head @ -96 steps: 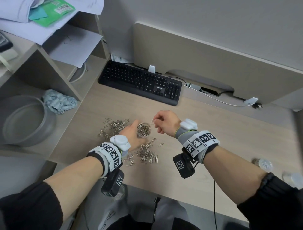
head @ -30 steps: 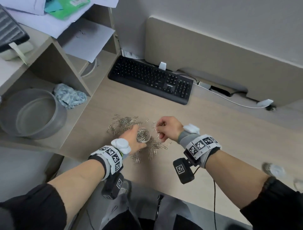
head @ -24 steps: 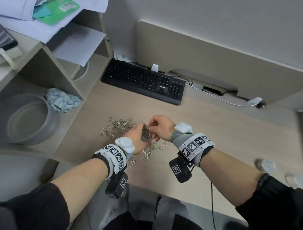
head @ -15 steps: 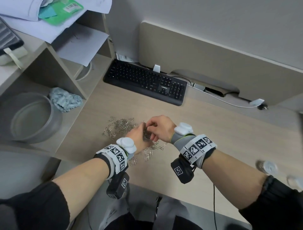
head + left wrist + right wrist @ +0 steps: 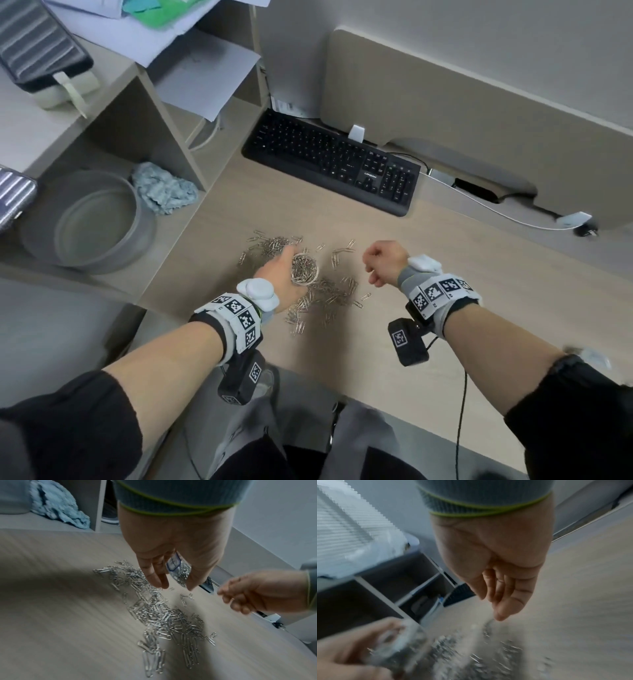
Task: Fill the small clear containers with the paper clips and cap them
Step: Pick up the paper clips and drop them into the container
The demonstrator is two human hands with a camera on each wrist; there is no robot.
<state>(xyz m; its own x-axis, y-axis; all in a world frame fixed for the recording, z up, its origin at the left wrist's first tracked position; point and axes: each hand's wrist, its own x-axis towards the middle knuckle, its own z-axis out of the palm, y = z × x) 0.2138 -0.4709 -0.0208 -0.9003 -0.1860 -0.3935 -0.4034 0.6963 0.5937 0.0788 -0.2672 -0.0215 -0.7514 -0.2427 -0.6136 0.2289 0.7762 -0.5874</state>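
My left hand [image 5: 278, 275] grips a small clear container [image 5: 304, 269], uncapped and packed with paper clips, held just above the desk. In the left wrist view the container [image 5: 180, 570] shows a blue-bordered label between the thumb and fingers [image 5: 154, 573]. Loose paper clips [image 5: 327, 293] lie in a heap under and around it, with more paper clips [image 5: 164, 616] spread toward the desk's front edge. My right hand [image 5: 381, 261] hovers to the right of the container, clear of it, fingers curled into the palm [image 5: 498, 595]. Nothing shows in it. A blurred clear piece [image 5: 591, 356] lies by my right sleeve.
A black keyboard [image 5: 330, 161] lies at the back of the desk with a white cable [image 5: 496, 212] to its right. On the left, a shelf unit holds a grey bowl [image 5: 92, 222] and a crumpled blue cloth [image 5: 164, 192]. The desk's front edge runs just below the clips.
My right hand has drawn back from the container's mouth and moved to the right. The left hand has turned the container from tilted to mouth-up.
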